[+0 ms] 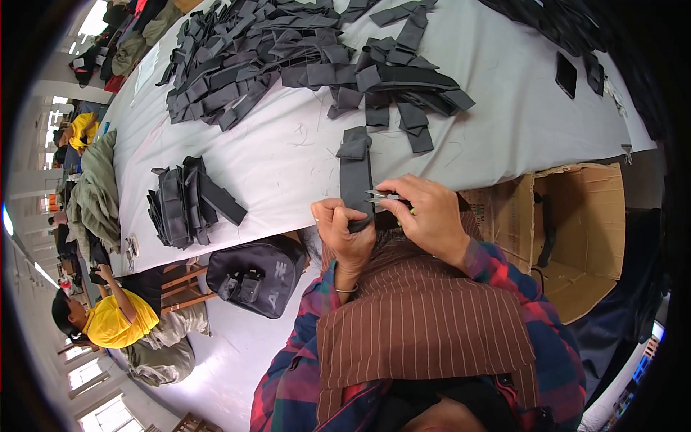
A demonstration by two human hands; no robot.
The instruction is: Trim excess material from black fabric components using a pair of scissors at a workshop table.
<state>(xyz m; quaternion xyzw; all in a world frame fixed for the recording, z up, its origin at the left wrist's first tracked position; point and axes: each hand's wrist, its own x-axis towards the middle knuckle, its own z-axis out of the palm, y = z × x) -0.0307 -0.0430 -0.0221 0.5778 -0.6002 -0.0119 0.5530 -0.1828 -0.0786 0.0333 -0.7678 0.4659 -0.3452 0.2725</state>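
A dark grey fabric strip [355,176] with a folded far end lies over the table's near edge. My left hand [344,234] grips its near end, fingers curled round the cloth. In my right hand [432,219] is a pair of thread snips [383,196], closed in the fingers, with the metal blades pointing left at the strip's right edge. Beyond the strip lies a large loose heap of similar grey fabric pieces [245,54]. A smaller bundle of them [176,205] sits to the left on the white table cover [281,169].
An open cardboard box [583,216] stands against the table at my right. A phone [566,75] lies far right. Below the table's left part is a black bag [263,277] on a wooden stool. A person in yellow [119,320] works at left, near a green cloth pile [97,191].
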